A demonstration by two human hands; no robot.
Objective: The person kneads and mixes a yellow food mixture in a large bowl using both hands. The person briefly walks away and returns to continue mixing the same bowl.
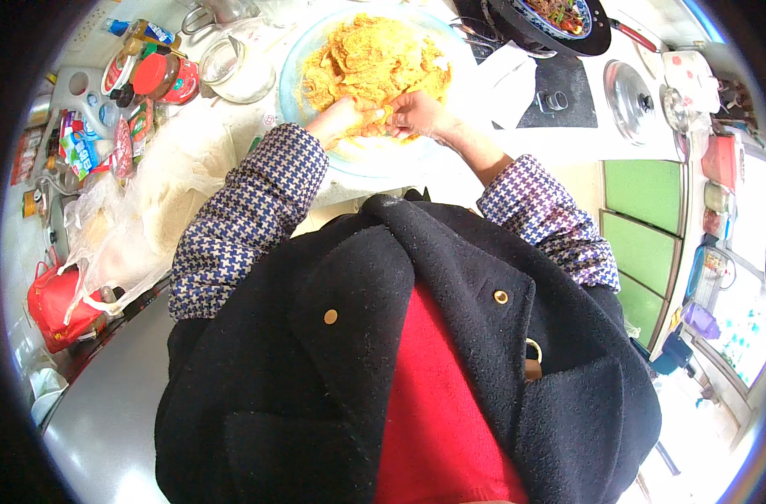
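Observation:
A large pale-blue basin (293, 94) stands on the counter before me, heaped with a yellow, batter-like food mixture (373, 60). Over its near side, my left hand (348, 120) has its fingers curled around some of the yellow mixture, and smears of it cling to the fingers. My right hand (421, 115) meets it fingertip to fingertip, pinching at a small yellow lump (388, 113) between the two. Whether the lump is a separate piece cannot be made out. Both forearms wear houndstooth sleeve covers.
Left of the basin are a glass jar (247, 79), a red-lidded jar (162, 79) and plastic bags (175, 183). A black wok (594, 38) holding a patterned bowl of food (562, 19) sits on the cooktop (569, 94) at right. Nearby lie a white cloth (509, 82) and a glass pan lid (628, 101).

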